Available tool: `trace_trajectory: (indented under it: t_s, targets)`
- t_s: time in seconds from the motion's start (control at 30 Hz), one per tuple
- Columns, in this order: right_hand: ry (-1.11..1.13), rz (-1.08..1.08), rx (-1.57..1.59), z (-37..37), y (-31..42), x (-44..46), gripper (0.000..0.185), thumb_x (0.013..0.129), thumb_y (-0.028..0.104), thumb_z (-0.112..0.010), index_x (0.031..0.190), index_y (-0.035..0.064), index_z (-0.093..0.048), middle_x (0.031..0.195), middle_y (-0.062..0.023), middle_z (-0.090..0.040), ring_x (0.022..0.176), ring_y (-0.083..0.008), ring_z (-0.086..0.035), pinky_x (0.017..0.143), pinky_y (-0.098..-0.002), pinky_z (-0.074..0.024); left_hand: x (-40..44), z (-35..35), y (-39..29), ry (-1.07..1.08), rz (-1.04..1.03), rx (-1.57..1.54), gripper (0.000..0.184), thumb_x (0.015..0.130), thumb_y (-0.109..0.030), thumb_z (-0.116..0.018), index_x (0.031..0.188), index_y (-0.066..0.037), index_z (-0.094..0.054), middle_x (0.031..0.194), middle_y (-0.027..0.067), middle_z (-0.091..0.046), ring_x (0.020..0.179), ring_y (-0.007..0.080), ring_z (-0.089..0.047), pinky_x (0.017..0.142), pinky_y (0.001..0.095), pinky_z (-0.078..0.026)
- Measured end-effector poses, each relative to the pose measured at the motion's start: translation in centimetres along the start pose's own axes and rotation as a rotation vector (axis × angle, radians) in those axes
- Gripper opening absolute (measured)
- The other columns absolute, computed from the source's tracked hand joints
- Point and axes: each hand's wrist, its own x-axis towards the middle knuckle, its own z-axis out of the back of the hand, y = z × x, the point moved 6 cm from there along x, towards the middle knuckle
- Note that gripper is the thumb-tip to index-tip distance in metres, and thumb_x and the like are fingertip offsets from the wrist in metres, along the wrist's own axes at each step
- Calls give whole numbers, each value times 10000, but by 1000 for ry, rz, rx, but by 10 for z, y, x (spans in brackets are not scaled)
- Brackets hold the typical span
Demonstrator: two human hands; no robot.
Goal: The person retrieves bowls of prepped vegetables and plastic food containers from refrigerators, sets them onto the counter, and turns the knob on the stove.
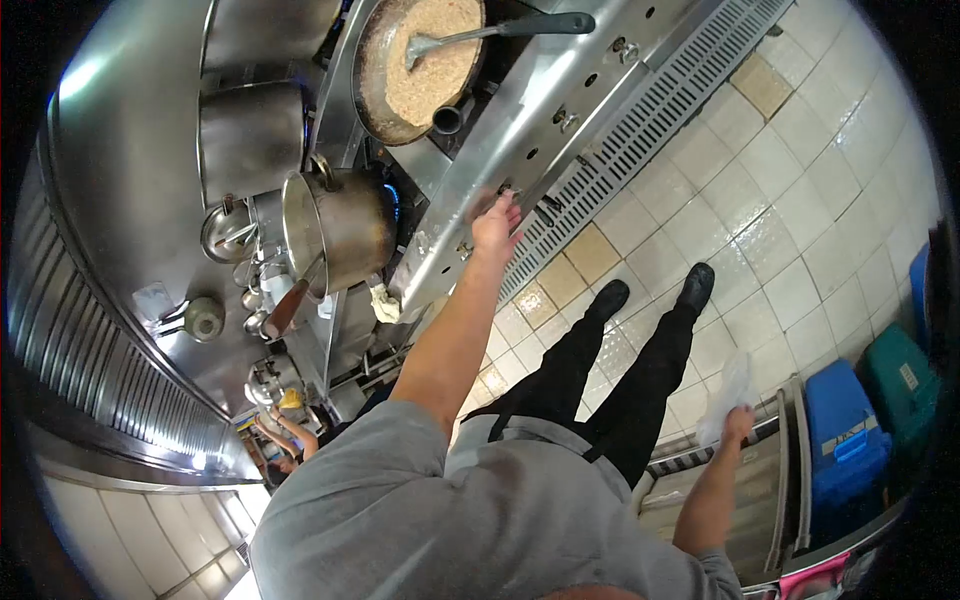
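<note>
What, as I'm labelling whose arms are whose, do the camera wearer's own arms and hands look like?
Both arms come out of plain grey short sleeves, with the forearms bare. The left hand and right hand wear no gloves, and no watch or bracelet shows. Any rings are too small to make out.

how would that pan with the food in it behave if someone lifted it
The pan will likely feel heavy, with food covering most of its base. It should stay rigid, as it looks metal. The utensil may swing or slide, its handle jutting past the rim.
</note>
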Motion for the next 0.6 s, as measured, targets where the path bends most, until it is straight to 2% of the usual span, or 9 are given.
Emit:
trace_trajectory:
  t_s: [0.07, 0.17, 0.23, 0.37, 0.47, 0.53, 0.57, 0.6]
  targets:
    - [15, 23, 76, 8, 35, 15, 457, 832, 197, -516, 1183, -64, -644, 1143, -287, -669, 1079, -451, -632, 955, -499, -483, 2, 0, 1, 22, 5, -17, 476, 887, -426, -736, 1149, -56, -591, 1117, 94, -625, 1091, 249, -557, 933, 491, -425]
    - [-6, 63, 153, -6, 27, 59, 451, 820, 170, -498, 1167, -77, -644, 1132, -309, -663, 1072, -450, -636, 942, -496, -488, 3, 1, 1, 2, 25, -2, 457, 893, -421, -732, 1137, -60, -594, 1088, 84, -635, 1082, 238, -562, 932, 487, -423]
    - [81, 27, 253, -13, 27, 69, 430, 895, 185, -481, 1222, -65, -607, 1195, -300, -638, 1088, -447, -618, 949, -468, -477, 4, 2, 2, -20, 32, 10, 455, 895, -420, -730, 1140, -63, -594, 1097, 86, -633, 1092, 238, -562, 940, 491, -421]
    - [96, 115, 19, 11, 41, 54, 415, 880, 163, -468, 1177, -80, -625, 1165, -312, -643, 1070, -461, -617, 936, -473, -478, 3, -1, 1, -56, 44, 13, 450, 895, -419, -730, 1145, -70, -596, 1127, 90, -630, 1126, 244, -561, 972, 514, -417]
    - [119, 35, 150, 17, 24, 40, 406, 872, 161, -477, 1153, -84, -638, 1145, -317, -648, 1063, -468, -616, 937, -477, -478, -8, -7, -6, -72, 49, 9, 462, 890, -419, -736, 1153, -67, -593, 1153, 94, -625, 1159, 250, -551, 1005, 525, -404]
    - [159, -75, 323, 14, 4, 32, 430, 820, 135, -513, 1175, -74, -636, 1129, -306, -661, 1061, -431, -639, 936, -467, -500, -3, -5, -3, -76, 53, 6, 474, 883, -422, -744, 1153, -65, -590, 1158, 96, -625, 1170, 251, -544, 1014, 528, -395]
    - [157, -76, 324, 13, -9, 32, 430, 820, 135, -513, 1175, -74, -636, 1129, -306, -661, 1061, -431, -639, 936, -467, -500, 1, -3, -1, -81, 57, 3, 485, 876, -425, -752, 1154, -62, -586, 1164, 98, -624, 1181, 253, -537, 1023, 531, -386]
    - [145, 1, 140, -3, -39, 45, 430, 828, 149, -499, 1163, -83, -635, 1136, -306, -658, 1059, -448, -629, 938, -474, -491, 2, -3, -1, -78, 56, 3, 485, 876, -425, -752, 1154, -62, -586, 1164, 98, -624, 1181, 253, -537, 1023, 531, -386]
